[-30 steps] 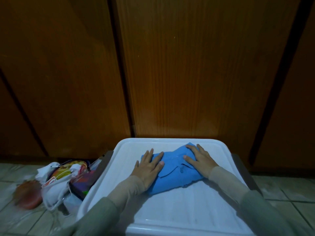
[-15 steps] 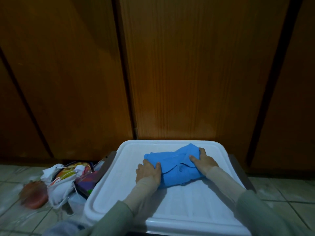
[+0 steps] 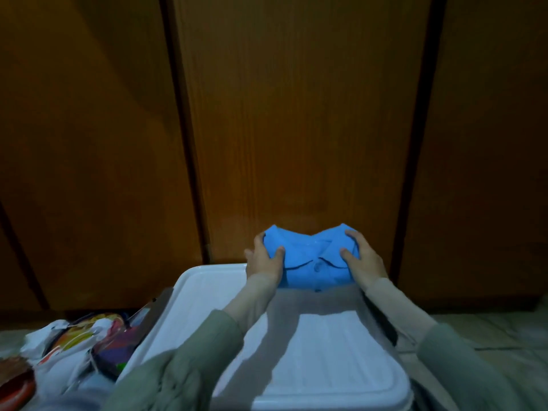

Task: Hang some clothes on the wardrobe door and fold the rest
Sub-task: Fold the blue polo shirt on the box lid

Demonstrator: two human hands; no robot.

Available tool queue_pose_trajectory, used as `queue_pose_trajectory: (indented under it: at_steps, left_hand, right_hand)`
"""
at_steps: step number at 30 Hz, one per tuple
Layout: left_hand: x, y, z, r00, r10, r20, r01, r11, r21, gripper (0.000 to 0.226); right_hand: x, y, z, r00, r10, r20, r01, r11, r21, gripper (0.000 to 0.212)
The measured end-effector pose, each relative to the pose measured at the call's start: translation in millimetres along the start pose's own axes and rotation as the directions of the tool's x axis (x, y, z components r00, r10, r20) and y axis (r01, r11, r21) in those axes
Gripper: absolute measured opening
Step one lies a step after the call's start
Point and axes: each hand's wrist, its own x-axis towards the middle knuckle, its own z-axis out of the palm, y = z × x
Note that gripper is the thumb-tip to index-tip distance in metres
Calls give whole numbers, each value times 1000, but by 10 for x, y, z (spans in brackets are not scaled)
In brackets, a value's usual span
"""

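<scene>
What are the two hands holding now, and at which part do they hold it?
Both hold the folded blue shirt: the left hand grips its left end, the right hand its right end, thumbs on top, above the white lid.

The blue shirt [image 3: 311,256] hides the fingers behind it, and the blurred bags [image 3: 74,345] are cut off at left

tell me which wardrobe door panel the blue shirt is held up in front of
The middle panel: both hands hold the folded blue shirt against it.
</scene>
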Motion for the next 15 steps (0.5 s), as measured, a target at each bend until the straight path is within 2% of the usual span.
queue_pose_trajectory:
  at_steps: [3,7,11,15]
  left_hand:
    - [74,484,193,990,139,21,-137,988,-65,51]
    - [70,1135,603,950,303,73,-290,945,-151,51]
    - [-112,1786,1208,897,420,137,-372,885,-279,52]
    - [-493,2317,1902,821,525,225,-400,810,-429,53]
  right_hand:
    - [63,-147,-454,988,-57,-141,58,998,-1,47]
    - [54,-282,-1164,931,-112,-347,95,993,-64,49]
    - [-71,-255,-1944,832,-134,-538,76,989,-129,49]
    - [-279,-97,-2765,707,-138,-694,-10,979,-206,49]
